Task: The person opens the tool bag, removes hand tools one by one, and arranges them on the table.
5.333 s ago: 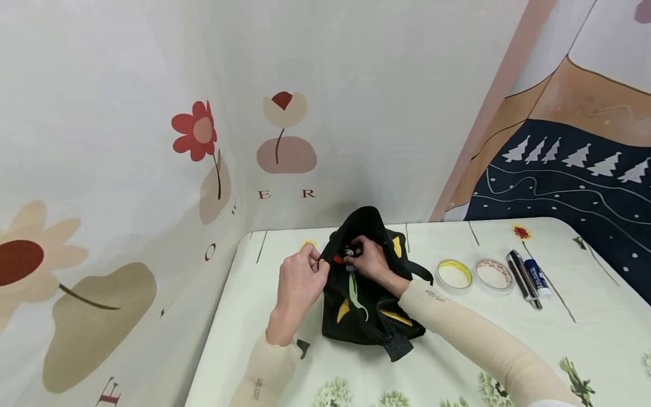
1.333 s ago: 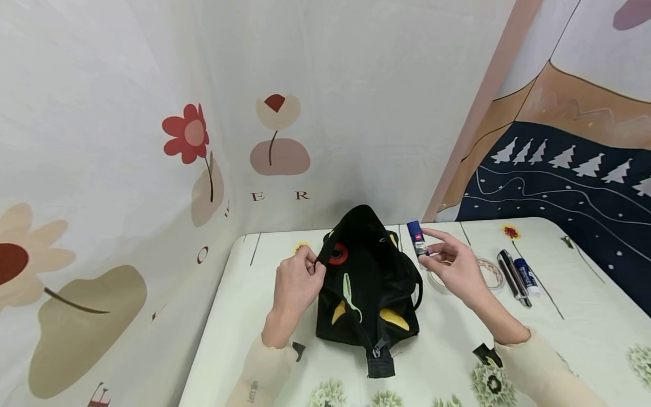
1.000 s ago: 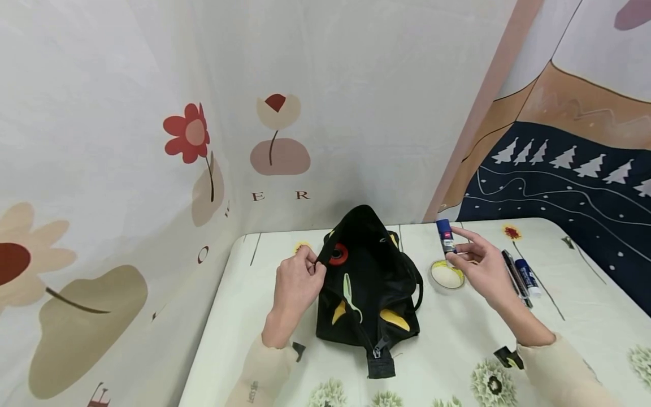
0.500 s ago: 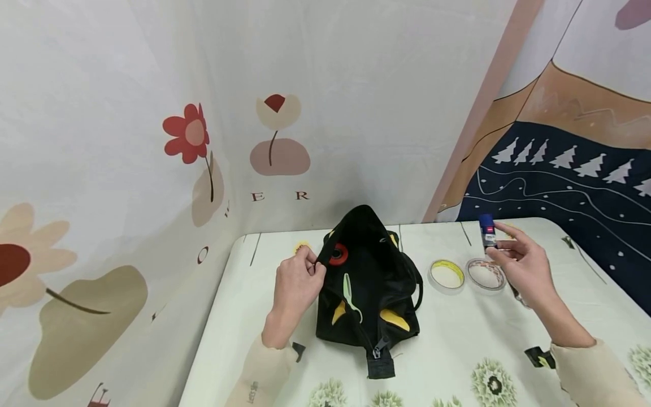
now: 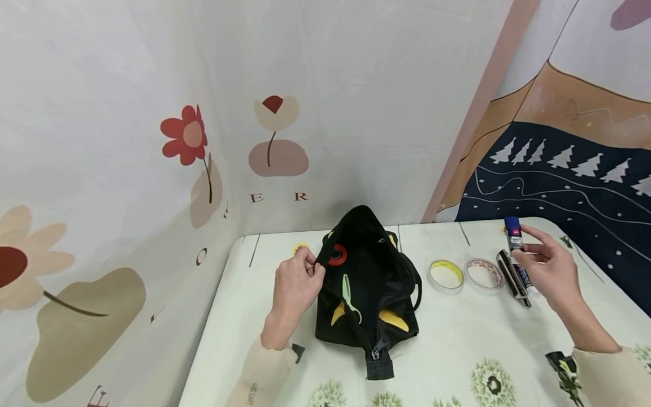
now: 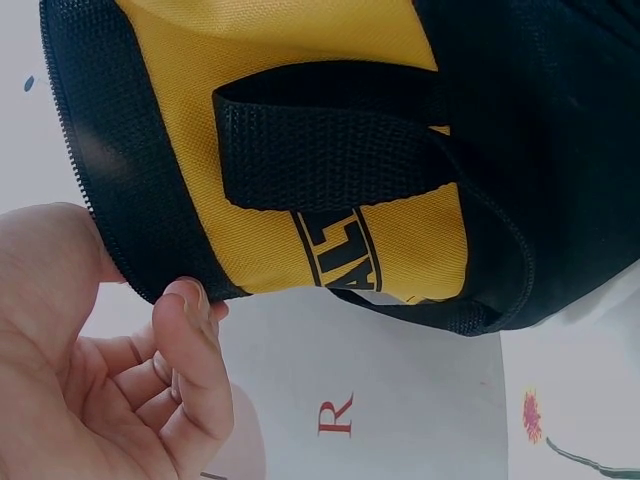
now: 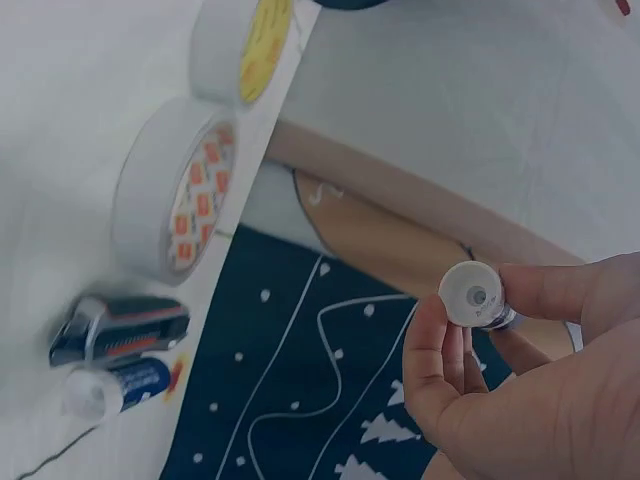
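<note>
A black fabric bag (image 5: 373,294) with yellow patches stands unzipped in the middle of the table. My left hand (image 5: 297,282) pinches its left rim; the left wrist view shows thumb and fingers at the zipper edge (image 6: 75,140). Inside the bag are a round red-and-black thing (image 5: 337,255) and a slim pale green thing (image 5: 347,289). To the right, my right hand (image 5: 551,271) holds a blue-capped glue stick (image 5: 513,233) upright between thumb and fingers. Its white base (image 7: 470,293) faces the right wrist camera. A second glue stick (image 7: 145,382) lies below, partly hidden in the head view.
Beside the lying glue stick is a dark utility knife (image 5: 512,277). Two tape rolls stand between it and the bag: one with a yellow core (image 5: 446,275), one with a red-patterned core (image 5: 484,275). A printed cloth wall (image 5: 396,141) rises behind the white table (image 5: 432,356).
My right hand was inside the bag earlier; it has since come out with the glue stick and moved right, past the tape rolls. The left hand keeps its pinch on the bag's rim.
</note>
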